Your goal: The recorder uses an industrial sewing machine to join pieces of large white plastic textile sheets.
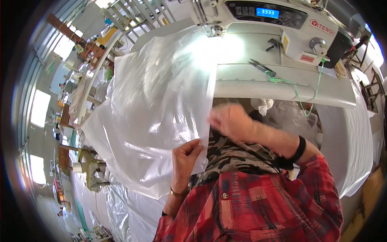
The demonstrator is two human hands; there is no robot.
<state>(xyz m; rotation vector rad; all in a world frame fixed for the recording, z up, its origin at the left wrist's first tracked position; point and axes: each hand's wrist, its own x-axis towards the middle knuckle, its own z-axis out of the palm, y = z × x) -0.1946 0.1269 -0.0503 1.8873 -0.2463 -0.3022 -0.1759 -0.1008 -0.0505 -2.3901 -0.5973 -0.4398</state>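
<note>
A large translucent white plastic sheet (141,101) spreads from the sewing machine (278,34) toward my lap, its right side forming a narrow straight strip. Near the lower end of that strip, my left hand (185,159) pinches the sheet between thumb and fingers. Higher along the same edge is my right hand (231,123), smeared by motion; its fingertips meet or nearly meet the edge, and I cannot tell whether they grip it. Bright lamp glare washes out the area below the machine's needle, where the sheet's far end lies.
Thread snips (263,67) lie on the machine bed, with green thread (298,90) trailing over its front edge. A small black-handled tool (273,45) lies behind them. Stacked white sheeting (354,141) hangs at the right. A metal rack (139,16) stands at the back left.
</note>
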